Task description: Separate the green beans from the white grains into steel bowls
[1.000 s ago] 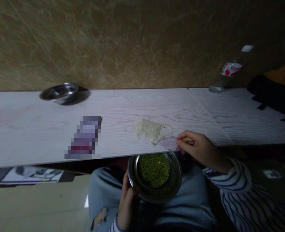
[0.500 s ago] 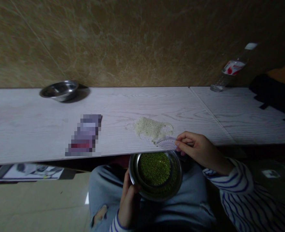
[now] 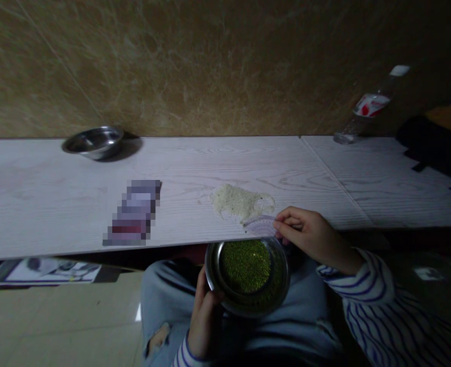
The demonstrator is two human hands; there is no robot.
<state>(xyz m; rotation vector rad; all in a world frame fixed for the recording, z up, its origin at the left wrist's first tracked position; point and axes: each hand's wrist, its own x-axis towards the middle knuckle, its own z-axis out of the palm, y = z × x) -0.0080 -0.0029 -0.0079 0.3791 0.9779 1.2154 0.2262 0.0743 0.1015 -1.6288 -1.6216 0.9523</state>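
My left hand [image 3: 205, 316] grips the left rim of a metal bowl [image 3: 248, 308] held over my lap, just under the table's front edge. Green mung beans [image 3: 245, 266] cover its bottom. Between the thumb and fingers of my right hand [image 3: 305, 232] is a clear plastic protractor [image 3: 259, 224], its edge low at the table's front, above the bowl. Just behind it, a flat heap of white rice grains [image 3: 239, 200] lies on the table, with a few dark specks among the grains and at its front side.
On the whitish wood-grain table [image 3: 187, 178] a second metal bowl [image 3: 94, 143] sits at the back left. A pixelated flat object [image 3: 133, 213] lies left of the rice. A plastic bottle [image 3: 371, 106] stands at the back right, beside dark cloth [image 3: 432, 148]. Behind is a marbled wall [image 3: 195, 66].
My right hand has shifted slightly left with the protractor, along the front of the rice heap. The left hand and the bowl stay almost where they were.
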